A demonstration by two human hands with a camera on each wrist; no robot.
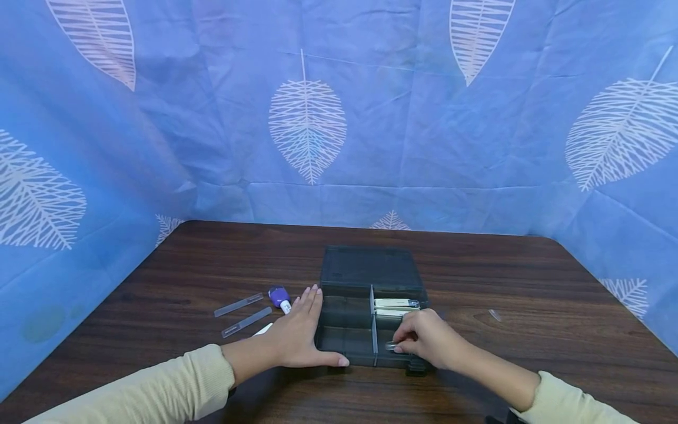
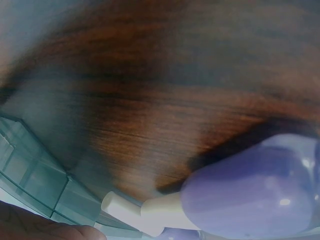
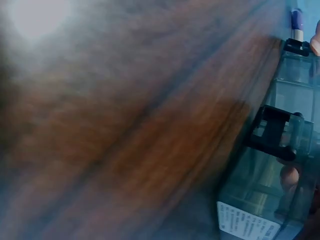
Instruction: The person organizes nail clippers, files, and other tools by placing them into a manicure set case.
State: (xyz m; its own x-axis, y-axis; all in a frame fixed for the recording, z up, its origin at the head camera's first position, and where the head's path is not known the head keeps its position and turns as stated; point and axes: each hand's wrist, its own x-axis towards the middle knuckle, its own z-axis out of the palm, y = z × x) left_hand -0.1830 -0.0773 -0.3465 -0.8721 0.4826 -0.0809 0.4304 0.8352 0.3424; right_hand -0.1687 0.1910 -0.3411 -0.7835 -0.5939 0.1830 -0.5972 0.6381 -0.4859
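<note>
So the right hand [image 1: 431,340] is working over the near right part of the smoky box [image 1: 344,341], and its grip is clamping a small clear piece [image 1: 391,346] between thumb and fingers; I'm not managing to tell if that piece is touching the box floor. The left hand [image 1: 296,333] is resting along the box's left side, fingers straight, grip apart, so I'm guessing it's doing the steadying. IMO if the piece is being set down, the trick is lowering it fully beside the divider [image 1: 374,335] and easing off gently, since something that thin could be flicking away. The box's lid [image 1: 368,265] is standing open at the back, and cream-coloured items [image 1: 392,304] are lying in its far right part. Left of the box, a purple bottle [image 1: 278,294] and two clear strips [image 1: 238,305] are sitting on the desk [image 1: 477,265].
</note>
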